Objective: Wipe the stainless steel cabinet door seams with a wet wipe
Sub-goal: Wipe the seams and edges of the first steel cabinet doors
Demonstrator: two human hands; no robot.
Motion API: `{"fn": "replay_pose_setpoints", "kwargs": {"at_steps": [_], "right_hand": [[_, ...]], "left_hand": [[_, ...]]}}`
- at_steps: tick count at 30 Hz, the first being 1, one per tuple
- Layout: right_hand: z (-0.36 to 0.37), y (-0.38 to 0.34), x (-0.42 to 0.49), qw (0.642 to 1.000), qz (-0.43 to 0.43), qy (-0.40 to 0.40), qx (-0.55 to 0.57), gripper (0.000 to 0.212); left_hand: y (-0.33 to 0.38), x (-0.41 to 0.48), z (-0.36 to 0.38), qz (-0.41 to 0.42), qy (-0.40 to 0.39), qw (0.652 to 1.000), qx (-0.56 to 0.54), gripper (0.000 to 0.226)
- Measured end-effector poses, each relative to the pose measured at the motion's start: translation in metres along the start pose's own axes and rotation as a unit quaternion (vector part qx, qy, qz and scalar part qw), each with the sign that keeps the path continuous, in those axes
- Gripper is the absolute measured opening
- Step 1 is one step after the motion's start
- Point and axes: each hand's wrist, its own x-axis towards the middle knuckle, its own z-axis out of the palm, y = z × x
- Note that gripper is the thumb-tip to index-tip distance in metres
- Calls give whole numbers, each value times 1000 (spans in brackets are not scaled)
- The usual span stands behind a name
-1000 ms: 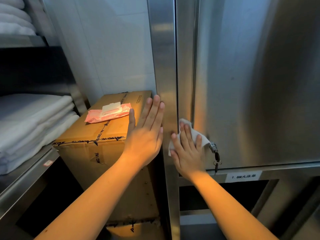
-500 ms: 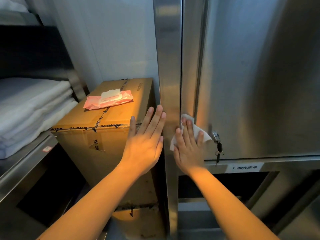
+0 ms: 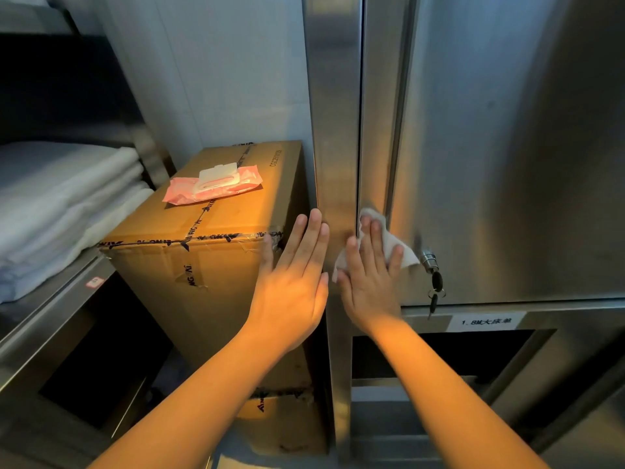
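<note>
Centre-right in the frame, the right hand (image 3: 370, 286), fingers straight, presses the limp, thin white wet wipe (image 3: 394, 247) flat over the vertical seam (image 3: 359, 137) of the brushed stainless steel cabinet door (image 3: 507, 147); soft and probably slick, it wants spread fingertips on top, while the left hand (image 3: 294, 286) lies open and empty alongside.

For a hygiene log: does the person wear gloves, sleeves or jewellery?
No. The left hand and right hand are ungloved, with no rings, watch or bracelet showing. No sleeve shows anywhere down to the frame's edge.

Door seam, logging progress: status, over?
Right hand flat, pressing wipe on door seam. Left hand open by cabinet post. Keys hang just right of wipe.
</note>
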Motion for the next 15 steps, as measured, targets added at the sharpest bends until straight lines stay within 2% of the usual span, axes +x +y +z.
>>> {"fn": "replay_pose_setpoints", "kwargs": {"at_steps": [3, 6, 9, 12, 15], "right_hand": [[13, 4, -55, 996, -17, -68, -50, 72], [16, 3, -71, 994, -4, -88, -66, 74], [8, -1, -48, 996, 2, -73, -52, 74], [-3, -3, -4, 1000, 3, -28, -5, 63], [-2, -1, 6, 1000, -4, -20, -17, 60]], "left_hand": [[1, 0, 0, -4, -5, 1000, -1, 59], [2, -2, 0, -2, -5, 1000, -4, 57], [3, -5, 0, 1, -4, 1000, -11, 57], [3, -3, 1, 0, 1, 1000, -9, 56], [3, -5, 2, 0, 0, 1000, -13, 56]]}}
